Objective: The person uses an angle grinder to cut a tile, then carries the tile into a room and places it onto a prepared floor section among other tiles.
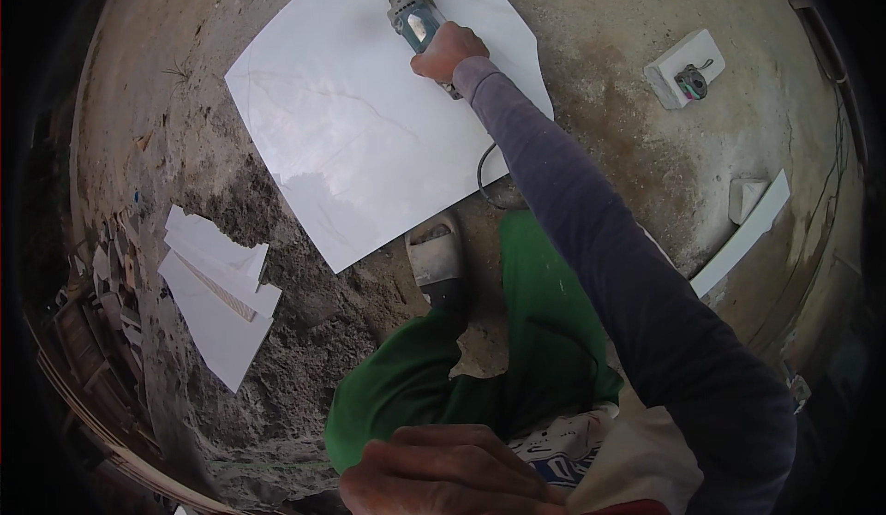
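- The right hand [448, 51] is stretched far forward, its fingers wrapped tight round the body of a grey angle grinder [413, 14] that rests on the far part of a large white marble-look tile [360, 127]
- The tile lies flat on rough, dusty ground [646, 137], and a sandalled foot [436, 255] stands just at its near edge; the grinder's dark cord [486, 172] loops off the tile beside the sleeve
- The left hand [443, 473] sits low by the green-trousered knee, fingers curled loosely with nothing in them
- The step in hand looks like a cut across the tile near its far edge; whether the disc is actually biting the surface I cannot tell, since the head of the tool is small and bent by the lens
- A steady, straight pass with the wrist locked seems called for, and the tile held from shifting, which the foot so close to its edge may help with
- Off to the left lie cut white tile strips [217, 293]; to the right, well apart, a small white block [685, 69] with a dark object on it, and a long white offcut [743, 233]
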Tool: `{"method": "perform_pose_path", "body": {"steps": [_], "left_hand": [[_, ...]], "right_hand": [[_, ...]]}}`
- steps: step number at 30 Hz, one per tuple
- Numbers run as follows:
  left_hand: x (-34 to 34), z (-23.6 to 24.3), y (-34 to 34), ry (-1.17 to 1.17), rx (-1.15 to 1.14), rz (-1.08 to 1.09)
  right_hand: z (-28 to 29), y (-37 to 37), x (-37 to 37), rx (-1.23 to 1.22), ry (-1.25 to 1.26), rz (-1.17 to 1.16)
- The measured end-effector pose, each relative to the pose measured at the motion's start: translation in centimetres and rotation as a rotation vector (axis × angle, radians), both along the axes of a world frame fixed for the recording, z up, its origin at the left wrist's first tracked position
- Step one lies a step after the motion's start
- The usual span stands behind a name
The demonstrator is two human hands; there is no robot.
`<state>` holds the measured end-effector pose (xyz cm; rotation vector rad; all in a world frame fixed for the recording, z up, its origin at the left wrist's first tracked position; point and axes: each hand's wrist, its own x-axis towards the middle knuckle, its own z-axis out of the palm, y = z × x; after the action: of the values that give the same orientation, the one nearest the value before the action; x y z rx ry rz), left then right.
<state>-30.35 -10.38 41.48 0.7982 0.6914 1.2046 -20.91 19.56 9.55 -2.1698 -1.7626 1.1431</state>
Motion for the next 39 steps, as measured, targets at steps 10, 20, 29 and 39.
{"method": "perform_pose_path", "body": {"steps": [10,20,29,39], "left_hand": [[0.2,0.0,0.0,0.038,0.024,0.007],[0.8,0.9,-0.2,0.122,-0.016,0.024],[1.3,1.2,-0.8,0.096,-0.046,0.083],[0.3,1.1,-0.6,0.099,0.028,-0.005]], "right_hand": [[-0.2,-1.1,0.6,0.005,0.036,-0.001],[-0.4,-2.3,1.0,-0.021,0.009,0.002],[-0.3,-3.1,1.2,-0.021,0.000,-0.013],[-0.1,-4.5,2.0,-0.019,0.044,-0.007]]}}
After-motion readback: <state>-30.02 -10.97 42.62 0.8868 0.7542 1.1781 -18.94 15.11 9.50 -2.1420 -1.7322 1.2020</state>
